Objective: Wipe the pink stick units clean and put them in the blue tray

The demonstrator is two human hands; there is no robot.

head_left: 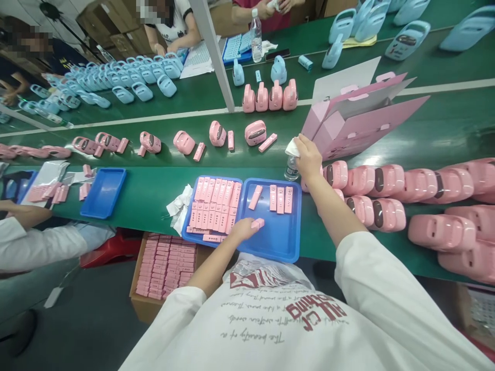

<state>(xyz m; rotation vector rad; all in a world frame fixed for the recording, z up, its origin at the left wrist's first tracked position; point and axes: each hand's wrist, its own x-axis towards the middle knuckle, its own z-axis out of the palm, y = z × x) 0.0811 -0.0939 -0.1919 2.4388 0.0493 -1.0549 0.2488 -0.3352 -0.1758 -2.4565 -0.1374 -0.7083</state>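
Note:
My left hand (243,230) is closed on a small pink rectangular block (258,223) above the right blue tray (284,242). In that tray lie a slanted pink block (256,197) and a row of three more. The left blue tray (187,234) is packed with similar blocks bearing dark marks. My right hand (310,158) grips a white tissue (293,149) at the top of a clear bottle (291,169), which stands just beyond the right tray. Whether the tissue touches the bottle's mouth is hidden by the fingers.
Glossy pink handled cases (390,180) crowd the right side. A pink carton (348,123) stands behind my right hand. More pink cases (184,142) line the belt. A box of pink blocks (166,263) sits below the table's edge. A co-worker's sleeve (46,237) is at left.

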